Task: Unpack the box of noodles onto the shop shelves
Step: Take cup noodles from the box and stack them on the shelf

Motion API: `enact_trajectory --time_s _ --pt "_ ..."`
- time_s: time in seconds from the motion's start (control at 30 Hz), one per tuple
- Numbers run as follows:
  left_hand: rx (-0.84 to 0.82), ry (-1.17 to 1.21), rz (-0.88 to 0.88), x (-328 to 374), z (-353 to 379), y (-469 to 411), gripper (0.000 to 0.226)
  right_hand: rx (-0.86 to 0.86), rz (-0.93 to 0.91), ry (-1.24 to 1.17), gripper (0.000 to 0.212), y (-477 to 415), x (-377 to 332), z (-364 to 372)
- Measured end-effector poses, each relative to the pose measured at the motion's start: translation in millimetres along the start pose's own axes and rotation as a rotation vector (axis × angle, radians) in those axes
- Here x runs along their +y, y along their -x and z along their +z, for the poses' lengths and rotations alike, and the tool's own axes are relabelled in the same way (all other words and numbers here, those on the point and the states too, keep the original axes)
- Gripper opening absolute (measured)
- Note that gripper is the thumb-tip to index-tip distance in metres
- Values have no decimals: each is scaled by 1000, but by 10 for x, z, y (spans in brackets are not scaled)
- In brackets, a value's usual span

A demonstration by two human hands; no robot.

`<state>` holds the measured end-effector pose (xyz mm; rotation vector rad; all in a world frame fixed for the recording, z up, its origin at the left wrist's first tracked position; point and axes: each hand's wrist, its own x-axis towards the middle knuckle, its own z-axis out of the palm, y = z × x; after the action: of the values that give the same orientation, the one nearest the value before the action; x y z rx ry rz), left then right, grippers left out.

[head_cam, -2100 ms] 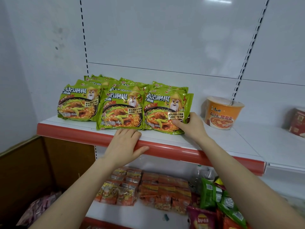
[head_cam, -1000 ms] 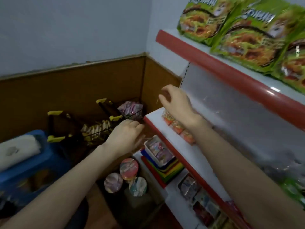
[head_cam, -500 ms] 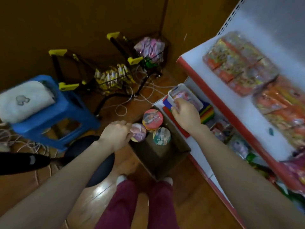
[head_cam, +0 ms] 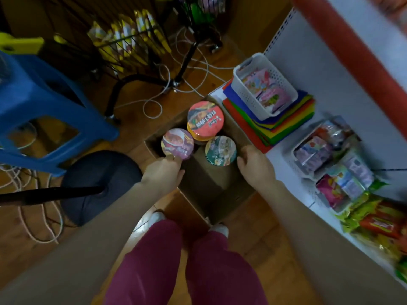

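Observation:
An open cardboard box (head_cam: 204, 188) stands on the wooden floor between my feet and the shelf. Three noodle cups stand upright in its far end. One has an orange-red lid (head_cam: 205, 122), one a purple lid (head_cam: 177, 143), one a green lid (head_cam: 220, 150). My left hand (head_cam: 164, 171) reaches into the box, and its fingers curl round the near side of the purple-lidded cup. My right hand (head_cam: 253, 166) is at the right side of the green-lidded cup, with thumb and fingers curled against it. The near half of the box shows only bare cardboard.
The white bottom shelf (head_cam: 284, 164) on the right carries a white basket (head_cam: 248, 89) on coloured sheets (head_cam: 286, 122) and several snack packs. A red shelf edge (head_cam: 352, 40) overhangs it. A blue stool (head_cam: 33, 100), a black round base (head_cam: 99, 183), a wire rack (head_cam: 127, 34) and cables crowd the left floor.
My view swung from the top shelf of green noodle packs down to the box on the floor. Both hands left the shelf and dropped to the cups; the right came off the white basket.

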<state>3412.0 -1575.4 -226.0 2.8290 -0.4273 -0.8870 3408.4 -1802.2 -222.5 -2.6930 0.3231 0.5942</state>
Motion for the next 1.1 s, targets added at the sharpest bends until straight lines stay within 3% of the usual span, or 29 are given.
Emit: enact_trajectory --time_s 0.23,0.43,0.73,0.9,1.1 --pt "-10 136 -39 305 1038 -700 32 -22 61 -69 27 -384 615 857" --pt "-53 358 -164 479 1896 -1480 23 -11 237 -215 34 -901 1045 1547" --pt "-86 567 -386 451 2985 -2484 42 19 217 -210 38 -1708 1367 2125" --pt "41 967 -463 620 3257 -2660 36 39 176 -288 31 -1806 1457 2243" --pt "226 1150 -458 610 3499 -2753 34 143 142 -313 25 -1808 1489 2274"
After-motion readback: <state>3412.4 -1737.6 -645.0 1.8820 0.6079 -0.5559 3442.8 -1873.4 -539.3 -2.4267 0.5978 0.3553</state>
